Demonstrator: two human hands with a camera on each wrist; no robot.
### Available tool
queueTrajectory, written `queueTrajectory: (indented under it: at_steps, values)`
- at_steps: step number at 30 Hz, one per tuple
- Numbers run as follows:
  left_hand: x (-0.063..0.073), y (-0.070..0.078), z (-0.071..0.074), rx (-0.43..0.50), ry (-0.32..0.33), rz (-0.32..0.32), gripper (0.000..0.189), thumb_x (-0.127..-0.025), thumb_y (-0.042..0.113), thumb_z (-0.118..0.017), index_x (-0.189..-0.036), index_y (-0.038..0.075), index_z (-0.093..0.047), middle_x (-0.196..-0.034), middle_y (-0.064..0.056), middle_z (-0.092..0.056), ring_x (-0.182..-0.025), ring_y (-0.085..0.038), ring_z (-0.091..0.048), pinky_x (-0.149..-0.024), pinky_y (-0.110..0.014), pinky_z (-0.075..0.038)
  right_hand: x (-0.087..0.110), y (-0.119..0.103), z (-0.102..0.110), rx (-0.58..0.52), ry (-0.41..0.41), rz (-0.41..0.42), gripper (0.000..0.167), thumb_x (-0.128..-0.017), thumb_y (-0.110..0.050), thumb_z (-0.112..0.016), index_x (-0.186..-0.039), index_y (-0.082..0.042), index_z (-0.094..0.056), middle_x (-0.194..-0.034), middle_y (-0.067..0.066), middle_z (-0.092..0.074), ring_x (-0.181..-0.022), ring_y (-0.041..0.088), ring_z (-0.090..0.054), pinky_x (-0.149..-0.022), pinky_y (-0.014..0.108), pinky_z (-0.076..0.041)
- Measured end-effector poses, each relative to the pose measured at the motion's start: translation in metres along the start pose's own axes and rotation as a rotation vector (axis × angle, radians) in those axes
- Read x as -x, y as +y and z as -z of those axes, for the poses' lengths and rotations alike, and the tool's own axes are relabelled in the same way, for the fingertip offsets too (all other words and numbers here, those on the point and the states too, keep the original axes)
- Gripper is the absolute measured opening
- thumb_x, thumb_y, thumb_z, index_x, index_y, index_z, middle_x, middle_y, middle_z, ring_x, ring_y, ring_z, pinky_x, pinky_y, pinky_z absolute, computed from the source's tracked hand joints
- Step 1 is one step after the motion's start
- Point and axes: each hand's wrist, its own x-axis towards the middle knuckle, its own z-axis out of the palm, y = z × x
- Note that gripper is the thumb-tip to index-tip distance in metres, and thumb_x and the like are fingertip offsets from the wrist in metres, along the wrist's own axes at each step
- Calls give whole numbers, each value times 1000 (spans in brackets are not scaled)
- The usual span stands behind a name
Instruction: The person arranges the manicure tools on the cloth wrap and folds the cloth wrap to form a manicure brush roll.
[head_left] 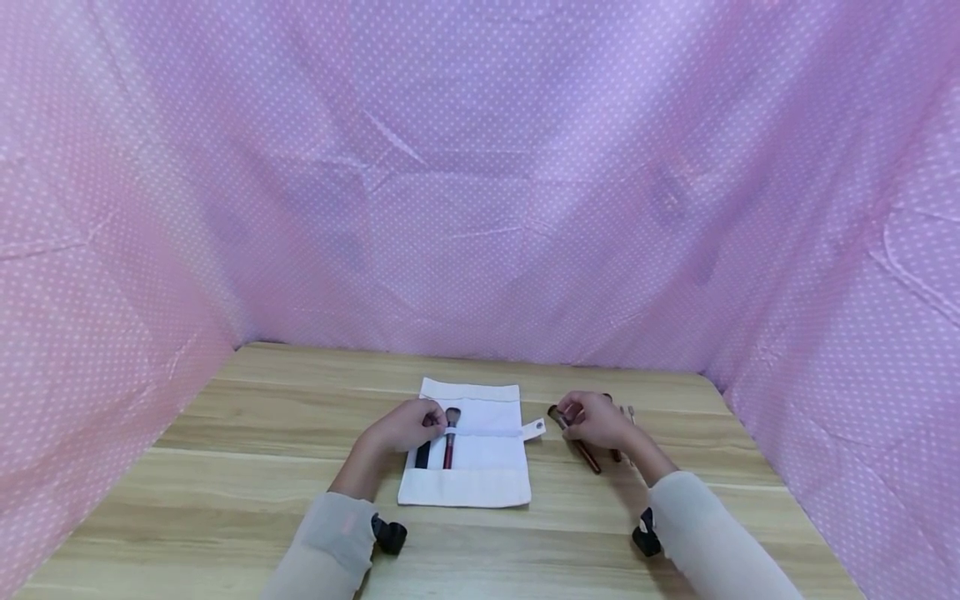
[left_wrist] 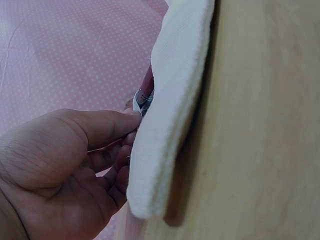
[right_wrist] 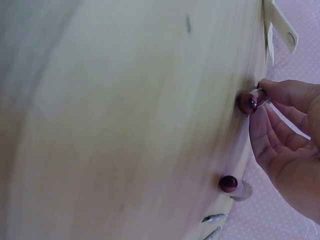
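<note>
Blk item (head_left: 423,455) pt. hidden, sleeves (head_left: 720,533) cropped

White dots pattern the pink-lilac hanging fabric (head_left: 480,225); darker streaks grain the light-brown wooden table (head_left: 225,450). The flat rectangular cloth roll (head_left: 487,487) is white, the slim red-handled makeup brush (head_left: 448,454) brown-tipped, the long reddish-brown-handled makeup brush (head_left: 588,457) dark-tipped, the long fabric sleeves (head_left: 712,533) off-white.

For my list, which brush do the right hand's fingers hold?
The reddish-brown makeup brush, left of the other loose brush; the red-handled one lies in the white cloth roll.
</note>
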Motion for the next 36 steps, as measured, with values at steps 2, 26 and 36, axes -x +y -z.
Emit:
queueTrajectory:
  at_steps: [2,26,36]
  values:
    - [0,0,-1,-6,-3,2,13,-98,3,-62,-91,12,-66,-88,2,-61,-82,-14,-55,-76,-33,-48,0,0,-2,9,9,-9,33,-82,-1,-82,-112,-1,-66,-96,6,-68,-87,19,-67,-79,36,-56]
    - [-10,20,3,-66,2,-142,5,-100,9,-65,-97,7,-68,-90,4,-64,-83,-12,-57,-74,-30,-50,-3,-2,-1,-5,14,-9,31,-86,0,-76,-115,0,-66,-96,6,-69,-87,17,-66,-79,36,-56]
    - [-22,25,-7,-54,-17,-166,8,-94,1,-69,-97,8,-72,-89,4,-65,-83,-12,-57,-77,-31,-50,-10,-5,1,-64,46,-68,32,-87,1,-73,-118,-3,-66,-97,5,-67,-89,18,-64,-79,36,-55]
